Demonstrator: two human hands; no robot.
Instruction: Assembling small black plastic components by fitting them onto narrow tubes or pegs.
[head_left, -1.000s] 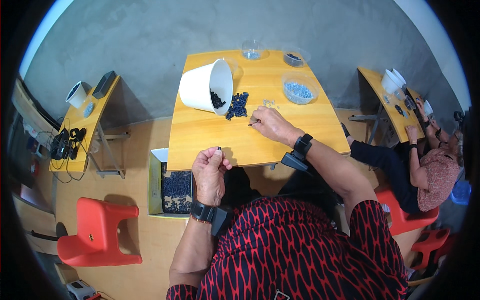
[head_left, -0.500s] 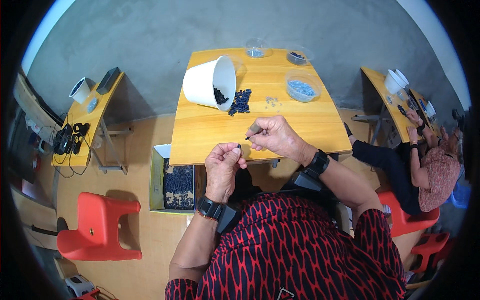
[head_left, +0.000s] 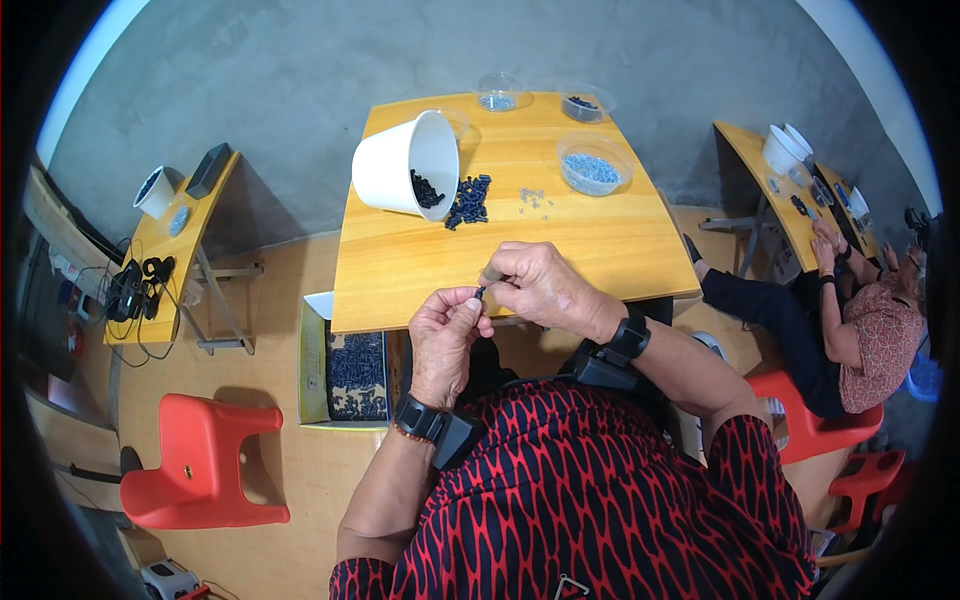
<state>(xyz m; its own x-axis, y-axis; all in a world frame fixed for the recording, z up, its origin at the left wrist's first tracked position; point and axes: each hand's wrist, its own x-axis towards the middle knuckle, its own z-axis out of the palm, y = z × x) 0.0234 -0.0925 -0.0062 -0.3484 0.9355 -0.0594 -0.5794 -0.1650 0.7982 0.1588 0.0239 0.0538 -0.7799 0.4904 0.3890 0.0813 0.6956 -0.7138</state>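
Just past the table's near edge, both my hands meet. My left hand [head_left: 442,335] is closed, pinching a small dark plastic piece [head_left: 479,293] upright between thumb and forefinger. My right hand [head_left: 552,292] is closed too, its fingertips against the top of that piece. A short brownish-grey thing [head_left: 491,272] shows at the right forefinger; I cannot tell whether it is a tool or a finger cover. Beyond the hands lie a pile of dark plastic pieces [head_left: 468,203] and several tiny silvery parts [head_left: 534,198]. A white bucket [head_left: 395,168] lies on its side, dark pieces inside.
Clear tubs [head_left: 595,172] of small metal and dark parts stand on the table's [head_left: 600,255] far side. Below its left edge is a carton [head_left: 314,375] of dark pieces. A red chair [head_left: 190,470] stands left; another person [head_left: 880,345] works at a right-hand table.
My right hand has moved left and its fingertips have come down onto the piece in my left hand. The left hand has stayed almost still. The view has shifted slightly.
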